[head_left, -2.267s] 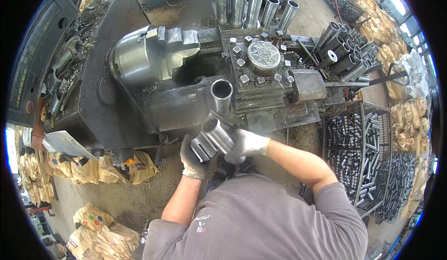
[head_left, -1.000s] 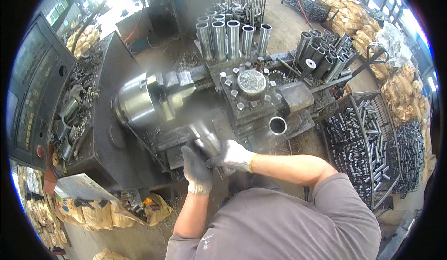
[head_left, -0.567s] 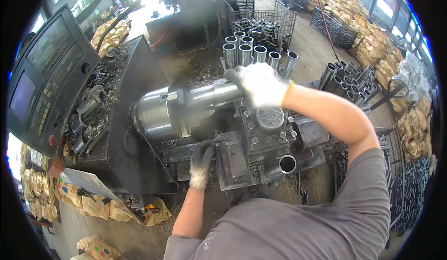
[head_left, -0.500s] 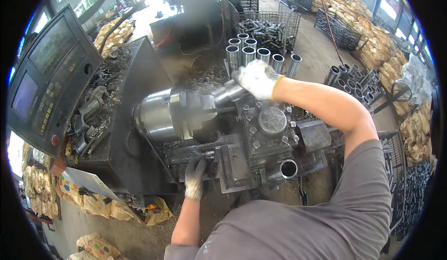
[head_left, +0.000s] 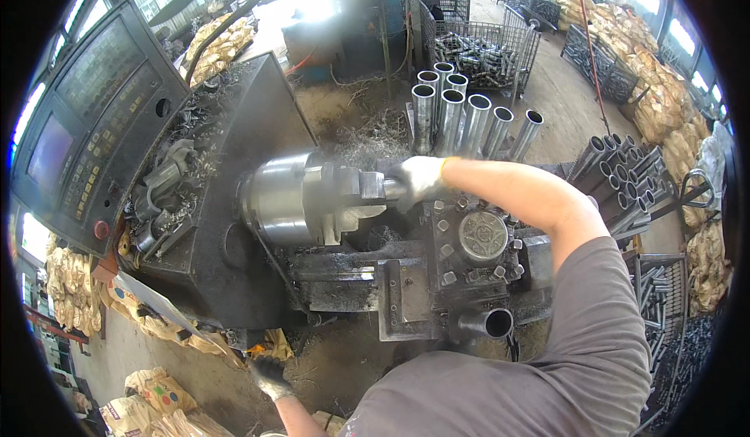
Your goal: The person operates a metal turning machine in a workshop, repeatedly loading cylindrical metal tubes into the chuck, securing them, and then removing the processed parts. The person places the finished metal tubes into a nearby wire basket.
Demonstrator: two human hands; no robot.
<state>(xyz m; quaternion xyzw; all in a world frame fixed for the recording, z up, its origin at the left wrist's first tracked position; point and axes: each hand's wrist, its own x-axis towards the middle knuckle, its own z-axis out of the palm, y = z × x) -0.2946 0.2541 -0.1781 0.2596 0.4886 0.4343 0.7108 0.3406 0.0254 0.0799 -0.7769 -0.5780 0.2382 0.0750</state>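
My right hand, in a white work glove, is closed round a shiny metal tube. The tube's left end meets the jaws of the lathe chuck; how deep it sits in them cannot be seen. Just right of and below that hand is the tool turret, with a round embossed cap. Low on the left, my left hand, in a dark-palmed glove, is beside the lower end of a thin grey panel. Its fingers are too dark and small to make out.
A control panel stands at the left, beside a chip-covered ledge. Several metal tubes stand upright behind the turret; more tubes are bundled at the right. A wire basket holds parts. One open-ended tube juts from the turret's near side.
My right hand has brought the tube from a tilt into line with the chuck. My left hand has left the machine bed and moved down and left. The view has shifted slightly.
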